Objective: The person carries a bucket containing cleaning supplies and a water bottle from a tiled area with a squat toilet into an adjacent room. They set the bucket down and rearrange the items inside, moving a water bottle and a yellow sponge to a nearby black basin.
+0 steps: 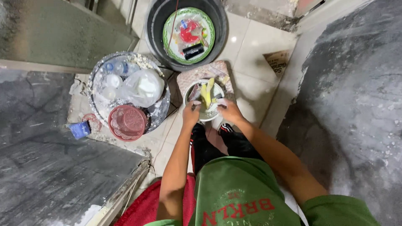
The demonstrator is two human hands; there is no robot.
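Down on the tiled floor, I see my left hand (191,112) and right hand (228,109) gripping opposite rims of a small white bowl (204,114) holding yellow strips (206,94), though their fingers are too small to read clearly.

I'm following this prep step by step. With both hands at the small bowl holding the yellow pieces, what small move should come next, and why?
Probably lift one yellow piece clear: the left hand and right hand both sit at the rim of the bowl, and the pieces stand upright within easy reach.
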